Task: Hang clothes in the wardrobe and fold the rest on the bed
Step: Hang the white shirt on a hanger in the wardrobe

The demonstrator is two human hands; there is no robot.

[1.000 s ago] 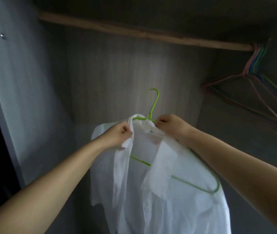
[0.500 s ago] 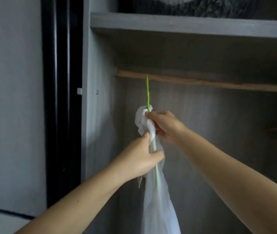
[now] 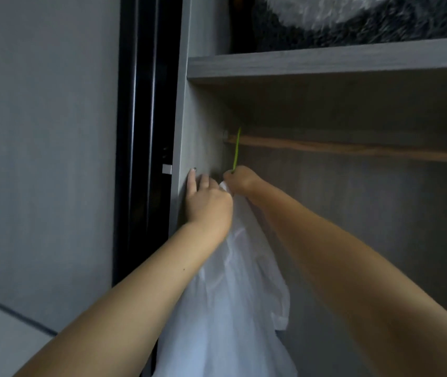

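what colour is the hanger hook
Green; the hanger hook shows in the head view, at the rail.

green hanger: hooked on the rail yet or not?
Looks on. The green hanger hook crosses the wooden rail near its left end; right hand grips its neck; the contact itself is unclear.

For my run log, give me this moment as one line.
step: hanging | right hand: grips green hanger neck, hook at wooden rail | left hand: fingers extended beside white shirt collar

White shirt (image 3: pixel 233 308) on green hanger (image 3: pixel 236 148)
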